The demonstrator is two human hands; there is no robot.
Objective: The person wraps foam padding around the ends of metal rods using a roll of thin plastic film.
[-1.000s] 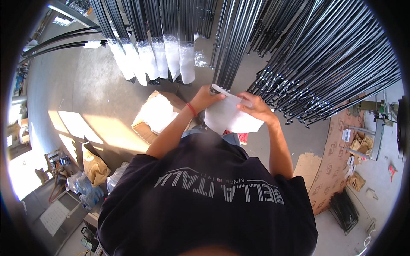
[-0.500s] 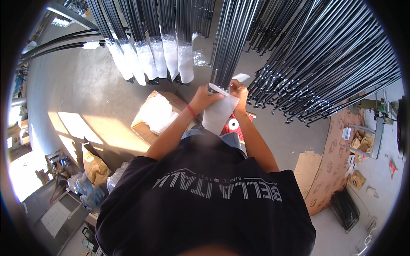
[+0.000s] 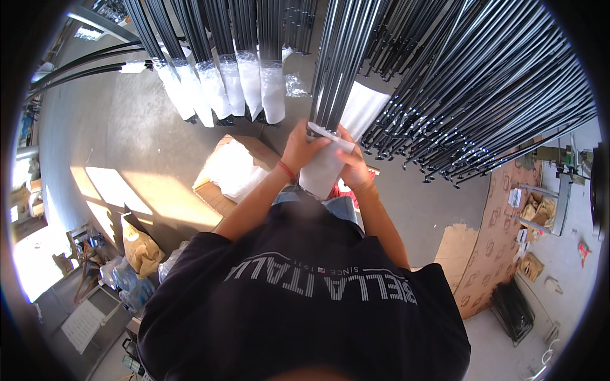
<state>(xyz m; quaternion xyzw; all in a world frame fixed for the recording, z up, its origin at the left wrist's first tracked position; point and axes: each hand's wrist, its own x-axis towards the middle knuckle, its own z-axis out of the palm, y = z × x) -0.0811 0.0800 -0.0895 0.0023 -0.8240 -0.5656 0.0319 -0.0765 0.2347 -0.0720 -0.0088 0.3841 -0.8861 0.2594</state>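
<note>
A bundle of thin black rods (image 3: 342, 70) comes down in front of me, its lower end inside a white wrapping sheet (image 3: 321, 170). My left hand (image 3: 301, 150) grips the sheet and rod ends from the left, thumb across the front. On the right side my right hand (image 3: 356, 166) is closed on the sheet, slightly blurred, its thumb on the front and fingertips at the upper edge. A broad white flap (image 3: 366, 106) stands out to the right behind the rods; whether it belongs to the same sheet I cannot tell.
Several rod bundles with white wrapped ends (image 3: 273, 95) hang at the upper left. Many loose black rods (image 3: 457, 101) crowd the right. An open cardboard box (image 3: 213, 190) with white sheets sits below left. Something red (image 3: 353, 198) with a white roll is partly hidden below my right hand.
My right hand has moved down from beside the rods, its thumb coming round onto the sheet's front. The white flap at the right shows much larger. My left hand keeps its grip.
</note>
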